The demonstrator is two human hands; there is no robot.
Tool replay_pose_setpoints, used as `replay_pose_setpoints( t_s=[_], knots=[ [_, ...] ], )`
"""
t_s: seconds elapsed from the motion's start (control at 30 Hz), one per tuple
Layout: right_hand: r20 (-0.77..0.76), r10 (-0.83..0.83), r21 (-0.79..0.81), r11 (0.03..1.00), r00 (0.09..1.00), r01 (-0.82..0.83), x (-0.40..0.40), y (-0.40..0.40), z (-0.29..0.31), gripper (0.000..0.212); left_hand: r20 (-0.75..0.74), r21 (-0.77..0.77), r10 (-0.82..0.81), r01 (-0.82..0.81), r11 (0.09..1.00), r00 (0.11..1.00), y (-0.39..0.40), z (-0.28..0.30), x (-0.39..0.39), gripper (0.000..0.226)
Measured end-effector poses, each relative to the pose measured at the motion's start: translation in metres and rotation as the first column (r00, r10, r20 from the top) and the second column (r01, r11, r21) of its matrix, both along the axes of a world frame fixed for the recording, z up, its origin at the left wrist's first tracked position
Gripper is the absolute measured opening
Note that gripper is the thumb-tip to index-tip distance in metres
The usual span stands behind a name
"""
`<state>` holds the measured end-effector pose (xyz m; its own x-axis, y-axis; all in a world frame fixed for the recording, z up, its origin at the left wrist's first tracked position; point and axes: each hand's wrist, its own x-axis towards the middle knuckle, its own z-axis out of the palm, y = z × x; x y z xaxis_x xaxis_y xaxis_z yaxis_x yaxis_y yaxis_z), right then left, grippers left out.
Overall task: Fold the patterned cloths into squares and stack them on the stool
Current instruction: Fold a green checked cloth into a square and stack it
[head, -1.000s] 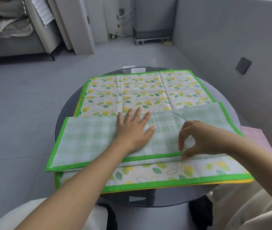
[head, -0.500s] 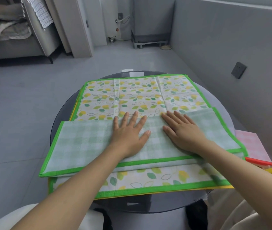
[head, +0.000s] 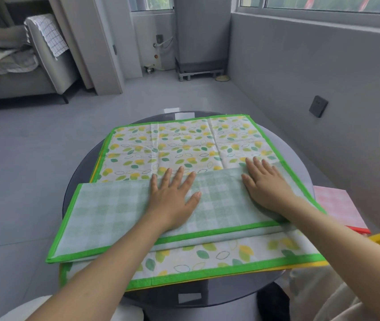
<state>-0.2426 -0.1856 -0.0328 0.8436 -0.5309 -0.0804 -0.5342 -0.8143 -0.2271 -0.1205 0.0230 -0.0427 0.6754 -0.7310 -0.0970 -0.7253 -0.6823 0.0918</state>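
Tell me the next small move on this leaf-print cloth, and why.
Probably slide both palms outward along the folded checked band to flatten it. The left hand and right hand lie flat on it near the middle, while its left end, overhanging the round table, is unpressed. The leaf-print cloth is only partly folded.

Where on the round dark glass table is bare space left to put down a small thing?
Only thin bare crescents of the round dark glass table remain: left of the green-bordered leaf-print cloth, behind its far edge, and the near rim. The middle is crowded: the left hand and right hand press the folded checked flap.
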Motion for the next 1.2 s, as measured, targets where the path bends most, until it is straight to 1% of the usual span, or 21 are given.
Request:
replay_pose_setpoints(
  t_s=[0.07, 0.17, 0.2, 0.23, 0.33, 0.37, 0.5, 0.63, 0.73, 0.8, 0.9, 1.0, 1.03, 1.07, 1.1, 1.17, 1.2],
  knots=[
    [0.067, 0.086, 0.057, 0.994, 0.994, -0.09, 0.014, 0.023, 0.002, 0.055, -0.001, -0.003, 0.001, -0.001, 1.0, 1.0, -0.001, 0.001, -0.001, 0.058],
    [0.195, 0.22, 0.151, 0.956, 0.956, -0.251, 0.033, 0.06, 0.007, 0.052, -0.007, -0.011, 0.004, -0.004, 1.0, 1.0, -0.002, 0.003, -0.001, 0.055],
    [0.22, 0.243, 0.183, 0.941, 0.945, -0.285, 0.038, 0.069, 0.007, 0.051, -0.005, -0.015, 0.001, -0.001, 1.0, 1.0, -0.002, 0.004, -0.001, 0.054],
    [0.216, 0.267, 0.179, 0.935, 0.939, -0.307, 0.04, 0.075, 0.005, 0.051, -0.002, -0.018, -0.006, 0.006, 1.0, 1.0, -0.002, 0.005, 0.0, 0.054],
    [0.102, 0.305, -0.005, 0.952, 0.947, -0.307, 0.043, 0.082, -0.006, 0.054, 0.0, -0.032, -0.013, 0.013, 0.999, 1.0, 0.009, 0.005, 0.004, 0.055],
    [0.077, 0.299, -0.032, 0.954, 0.951, -0.297, 0.043, 0.083, -0.008, 0.056, -0.003, -0.033, -0.002, 0.001, 0.999, 1.0, 0.017, 0.005, 0.007, 0.055],
    [0.028, 0.301, -0.039, 0.953, 0.953, -0.3, 0.044, 0.084, -0.006, 0.059, 0.005, -0.001, 0.111, -0.111, 0.994, 0.994, 0.064, 0.004, 0.026, 0.057],
    [0.007, 0.304, -0.044, 0.952, 0.953, -0.303, 0.044, 0.084, -0.006, 0.059, 0.007, 0.036, 0.248, -0.248, 0.968, 0.969, 0.115, 0.006, 0.045, 0.059],
    [-0.007, 0.303, -0.042, 0.952, 0.953, -0.303, 0.045, 0.085, -0.004, 0.06, -0.008, 0.048, 0.29, -0.289, 0.956, 0.957, 0.135, 0.007, 0.052, 0.061],
    [0.001, 0.299, -0.038, 0.954, 0.954, -0.298, 0.046, 0.088, -0.003, 0.059, -0.021, 0.052, 0.291, -0.29, 0.956, 0.956, 0.137, 0.008, 0.053, 0.062],
    [0.091, 0.313, -0.025, 0.95, 0.945, -0.312, 0.05, 0.097, 0.001, 0.056, -0.073, 0.046, 0.295, -0.292, 0.955, 0.953, 0.135, 0.011, 0.056, 0.064],
    [0.195, 0.436, -0.02, 0.898, 0.879, -0.44, 0.055, 0.118, 0.007, 0.052, -0.129, -0.01, 0.301, -0.305, 0.952, 0.945, 0.135, 0.019, 0.061, 0.066],
    [0.209, 0.477, 0.0, 0.873, 0.854, -0.488, 0.057, 0.127, 0.008, 0.053, -0.135, -0.045, 0.3, -0.309, 0.95, 0.944, 0.136, 0.023, 0.062, 0.067],
    [0.202, 0.506, 0.028, 0.853, 0.839, -0.521, 0.059, 0.135, 0.01, 0.059, -0.134, -0.079, 0.301, -0.313, 0.946, 0.944, 0.136, 0.026, 0.064, 0.07],
    [0.182, 0.519, 0.049, 0.843, 0.835, -0.535, 0.06, 0.141, 0.011, 0.07, -0.131, -0.104, 0.304, -0.318, 0.942, 0.944, 0.137, 0.029, 0.066, 0.073],
    [0.128, 0.52, 0.041, 0.848, 0.844, -0.529, 0.063, 0.145, 0.01, 0.092, -0.124, -0.131, 0.315, -0.331, 0.935, 0.941, 0.137, 0.034, 0.072, 0.079],
    [0.101, 0.521, 0.023, 0.851, 0.848, -0.525, 0.064, 0.145, 0.01, 0.098, -0.12, -0.146, 0.321, -0.336, 0.93, 0.939, 0.136, 0.036, 0.075, 0.08]
  ],
)
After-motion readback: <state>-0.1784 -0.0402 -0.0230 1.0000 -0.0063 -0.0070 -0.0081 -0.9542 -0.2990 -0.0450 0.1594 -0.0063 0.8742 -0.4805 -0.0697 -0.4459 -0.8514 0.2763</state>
